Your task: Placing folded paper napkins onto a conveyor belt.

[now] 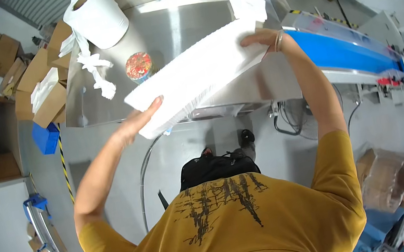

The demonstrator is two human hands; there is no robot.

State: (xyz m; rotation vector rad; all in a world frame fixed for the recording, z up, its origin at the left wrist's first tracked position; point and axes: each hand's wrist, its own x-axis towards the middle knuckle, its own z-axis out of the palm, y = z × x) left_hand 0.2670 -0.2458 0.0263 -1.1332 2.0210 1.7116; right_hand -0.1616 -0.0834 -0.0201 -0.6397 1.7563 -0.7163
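Note:
I hold a long white stack of flat folded sheets (194, 76) lengthwise between both hands, tilted above a stainless steel table (178, 18). My left hand (138, 121) presses flat against its near left end. My right hand (263, 38) presses the far right end; a bracelet sits on that wrist. A small round tin with a red patterned lid (138, 66) stands on the table just behind the stack. A big roll of white paper (95, 15) stands at the table's back left, with a torn strip (96, 69) trailing down.
A blue conveyor (344, 51) runs along the right of the table. Cardboard boxes (40, 83) pile up at the left, with a blue bin (46, 137) below them. Cables and hoses (287, 122) hang under the table. More cardboard (386, 175) lies at the lower right.

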